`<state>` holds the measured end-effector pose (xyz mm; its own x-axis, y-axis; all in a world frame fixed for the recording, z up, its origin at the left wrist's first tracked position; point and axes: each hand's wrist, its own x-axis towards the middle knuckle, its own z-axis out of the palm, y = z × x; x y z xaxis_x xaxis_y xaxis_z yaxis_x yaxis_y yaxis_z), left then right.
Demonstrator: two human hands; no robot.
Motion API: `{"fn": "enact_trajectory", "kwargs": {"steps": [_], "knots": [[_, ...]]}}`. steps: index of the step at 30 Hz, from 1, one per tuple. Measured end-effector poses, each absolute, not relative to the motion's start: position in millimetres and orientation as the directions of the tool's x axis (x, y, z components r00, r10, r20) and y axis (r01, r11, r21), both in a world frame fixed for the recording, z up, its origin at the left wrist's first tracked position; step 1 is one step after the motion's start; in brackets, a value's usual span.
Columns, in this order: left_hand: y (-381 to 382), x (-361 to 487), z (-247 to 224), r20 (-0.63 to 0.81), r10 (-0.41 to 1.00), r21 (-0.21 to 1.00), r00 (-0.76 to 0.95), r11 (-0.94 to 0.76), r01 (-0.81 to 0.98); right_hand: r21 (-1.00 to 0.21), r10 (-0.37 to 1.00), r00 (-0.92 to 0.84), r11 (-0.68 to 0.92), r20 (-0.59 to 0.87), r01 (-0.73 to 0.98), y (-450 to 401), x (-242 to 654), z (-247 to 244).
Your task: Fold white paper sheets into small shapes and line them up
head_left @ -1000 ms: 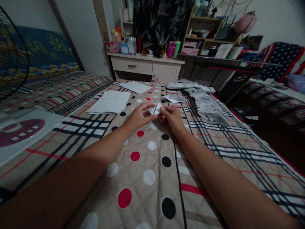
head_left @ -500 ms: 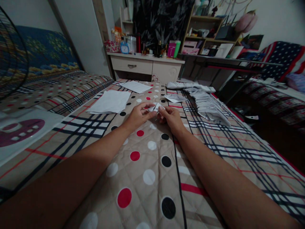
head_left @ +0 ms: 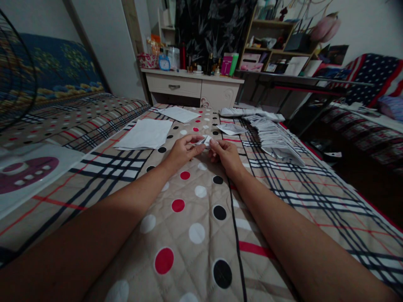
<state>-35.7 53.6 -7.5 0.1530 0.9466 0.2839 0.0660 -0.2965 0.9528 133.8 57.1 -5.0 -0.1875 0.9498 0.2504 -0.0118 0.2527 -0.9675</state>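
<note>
A small folded piece of white paper is pinched between my two hands above the spotted bedspread. My left hand grips its left side with thumb and fingers closed. On the right side, my right hand holds it between thumb and forefinger, the other fingers curled under. Just beyond my right hand lies a flat folded paper piece. A stack of white paper sheets rests to the left of my left hand, with a second stack of sheets farther back.
A long row of folded papers lies at the right, with another row behind it. A plastic bag with a purple print is at the left. Beyond the bed stands a white dresser; a fan is at far left.
The folds of the small paper lie slightly flatter between my fingers, and my left thumb has shifted a little. Everything else stays in place.
</note>
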Motion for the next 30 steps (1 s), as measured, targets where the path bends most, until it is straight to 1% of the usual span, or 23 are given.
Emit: {"fn": "enact_trajectory", "kwargs": {"steps": [11,30], "knots": [[54.1,-35.7,-8.4,0.269,0.952,0.956,0.144,-0.282,0.084,-0.967,0.952,-0.175,0.255,0.25,0.003,58.2,134.0,-6.3],[54.7,-37.3,-10.3,0.246,0.953,0.959,0.179,-0.265,0.095,-0.967,0.952,-0.179,0.255,0.249,0.014,58.0,134.1,-6.3]]}}
